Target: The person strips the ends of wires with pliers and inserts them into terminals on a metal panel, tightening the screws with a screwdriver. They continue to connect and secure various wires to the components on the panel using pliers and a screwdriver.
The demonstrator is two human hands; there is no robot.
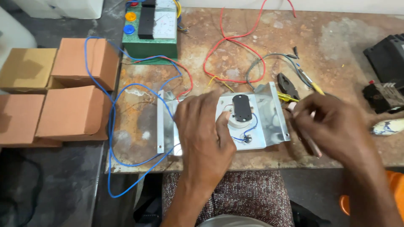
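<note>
A bent sheet-metal plate [273, 113] lies on the rusty workbench [336, 54]. On it sits a round white holder with a black oval part [241, 108] and a small blue-wired component [247, 138]. My left hand [204, 130] rests flat on the plate's left half, thumb against the white holder. My right hand [332, 126] hovers at the plate's right edge, fingers closed around a thin pinkish stick-like tool [310, 143].
Black-handled pliers [287, 85] and a yellow-handled tool [313, 86] lie behind the plate. Red [227, 40], blue [111, 126] and grey wires loop across the bench. A green meter box [149, 29] stands at the back; cardboard boxes [71, 113] at left; black devices [385, 90] at right.
</note>
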